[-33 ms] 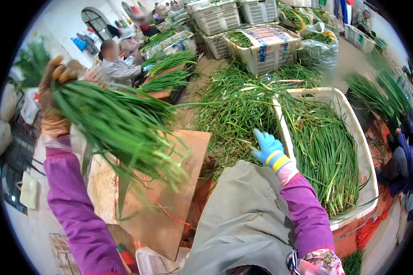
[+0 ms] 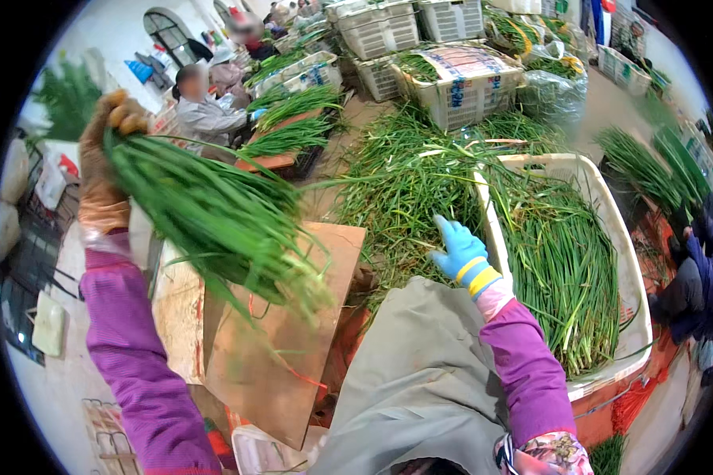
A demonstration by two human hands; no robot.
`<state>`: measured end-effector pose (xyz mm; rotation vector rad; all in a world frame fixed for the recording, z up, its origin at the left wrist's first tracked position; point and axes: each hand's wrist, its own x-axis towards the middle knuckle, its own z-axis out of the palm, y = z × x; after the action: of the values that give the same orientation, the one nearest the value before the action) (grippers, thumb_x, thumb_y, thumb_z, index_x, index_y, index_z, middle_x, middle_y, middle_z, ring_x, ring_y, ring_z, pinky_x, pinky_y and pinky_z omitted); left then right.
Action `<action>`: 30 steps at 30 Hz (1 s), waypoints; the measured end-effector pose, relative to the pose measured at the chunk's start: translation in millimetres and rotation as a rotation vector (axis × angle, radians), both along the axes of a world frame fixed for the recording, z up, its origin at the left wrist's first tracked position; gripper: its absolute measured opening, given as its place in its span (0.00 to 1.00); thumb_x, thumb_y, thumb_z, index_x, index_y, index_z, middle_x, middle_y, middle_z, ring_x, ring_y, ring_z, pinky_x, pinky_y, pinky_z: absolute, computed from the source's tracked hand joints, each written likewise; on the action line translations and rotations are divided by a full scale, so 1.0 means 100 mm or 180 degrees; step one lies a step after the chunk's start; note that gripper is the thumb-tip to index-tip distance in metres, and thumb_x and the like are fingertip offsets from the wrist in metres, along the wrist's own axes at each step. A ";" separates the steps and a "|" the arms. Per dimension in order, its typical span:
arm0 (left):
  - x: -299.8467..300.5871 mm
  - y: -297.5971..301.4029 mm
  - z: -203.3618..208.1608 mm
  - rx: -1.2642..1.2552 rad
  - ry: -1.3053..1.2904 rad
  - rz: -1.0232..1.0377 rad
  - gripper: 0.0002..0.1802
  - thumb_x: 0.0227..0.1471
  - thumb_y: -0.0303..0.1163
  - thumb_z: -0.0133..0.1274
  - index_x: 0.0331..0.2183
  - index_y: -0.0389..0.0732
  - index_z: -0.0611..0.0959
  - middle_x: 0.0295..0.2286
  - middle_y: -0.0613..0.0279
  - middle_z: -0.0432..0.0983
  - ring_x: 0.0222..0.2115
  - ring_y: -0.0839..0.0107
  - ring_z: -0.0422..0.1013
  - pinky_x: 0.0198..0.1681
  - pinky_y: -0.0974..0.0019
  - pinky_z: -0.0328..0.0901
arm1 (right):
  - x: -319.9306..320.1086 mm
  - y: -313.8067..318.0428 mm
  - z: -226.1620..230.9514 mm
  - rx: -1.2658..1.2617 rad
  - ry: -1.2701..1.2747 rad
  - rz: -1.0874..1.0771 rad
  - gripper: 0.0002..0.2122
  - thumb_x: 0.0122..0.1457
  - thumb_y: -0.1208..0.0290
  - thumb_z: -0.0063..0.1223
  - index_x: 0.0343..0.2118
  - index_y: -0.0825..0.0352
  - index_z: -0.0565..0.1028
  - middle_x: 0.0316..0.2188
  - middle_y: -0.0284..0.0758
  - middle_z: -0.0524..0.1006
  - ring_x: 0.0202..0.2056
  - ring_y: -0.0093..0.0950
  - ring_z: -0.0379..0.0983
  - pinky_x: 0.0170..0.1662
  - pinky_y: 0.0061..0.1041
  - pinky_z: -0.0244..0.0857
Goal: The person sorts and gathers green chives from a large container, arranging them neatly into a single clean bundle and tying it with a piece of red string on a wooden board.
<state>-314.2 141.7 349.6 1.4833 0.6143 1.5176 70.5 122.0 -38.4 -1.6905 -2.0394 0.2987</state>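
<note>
Green leaves everywhere, and high on the left the left hand [image 2: 107, 154], in a stained brown-orange glove, has its fingers clamped around the leafy end of a bunch of chives [image 2: 222, 210]! Look at the line of it: the long axis slants down from upper left to lower right, pale stem ends pointing toward the wearer's lap, leaves fanning loosely along the length. Those stem ends show over a brown wooden board [image 2: 273, 368]; whether they touch it, I cannot tell. Red string [image 2: 301, 376] trails on the board below them.

Across to the right hand [image 2: 466, 257], in a blue glove with yellow bands at the wrist: fingers apart, nothing gripped, poised by the loose chive heap [image 2: 404, 198], just beside the white plastic crate [image 2: 648, 313]. Inside that crate more chives [image 2: 562, 285] lie lengthwise, pale ends bunched at the near end, leaves running away toward the far side.

Grey cloth [image 2: 420, 364] covers the lap between the two arms. Beyond, a seated co-worker [image 2: 206, 115] in pale clothing reaches to green bundles [image 2: 293, 138] laid out on a bench, and white crates [image 2: 376, 32] stand stacked at the back.
</note>
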 end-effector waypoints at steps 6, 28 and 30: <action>0.11 0.13 -1.22 -0.0515 0.0577 0.0918 0.10 0.48 0.35 0.55 0.29 0.37 0.78 0.23 0.63 0.75 0.23 0.74 0.70 0.29 0.73 0.65 | -0.95 0.21 0.41 -0.0106 0.1802 0.0865 0.40 0.41 0.51 0.61 0.55 0.67 0.59 0.51 0.48 0.65 0.53 0.41 0.62 0.55 0.33 0.56; 0.08 0.01 -1.43 0.0212 0.0271 0.1778 0.10 0.45 0.27 0.53 0.31 0.32 0.80 0.21 0.63 0.75 0.22 0.75 0.70 0.30 0.74 0.64 | -2.96 0.62 1.51 0.0162 0.3168 0.2172 0.44 0.28 0.59 0.73 0.52 0.67 0.62 0.45 0.38 0.71 0.45 0.29 0.69 0.49 0.28 0.63; 0.04 0.01 -1.53 0.0216 0.0253 0.1778 0.09 0.45 0.26 0.54 0.32 0.34 0.81 0.22 0.63 0.75 0.22 0.75 0.70 0.30 0.73 0.64 | -2.87 0.62 1.52 0.0268 0.2054 0.2064 0.46 0.27 0.57 0.72 0.53 0.67 0.60 0.48 0.41 0.69 0.48 0.32 0.67 0.51 0.29 0.61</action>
<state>-310.1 142.6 196.6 1.5013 1.1013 1.9167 -216.5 184.1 113.9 -0.6882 -1.9685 0.8295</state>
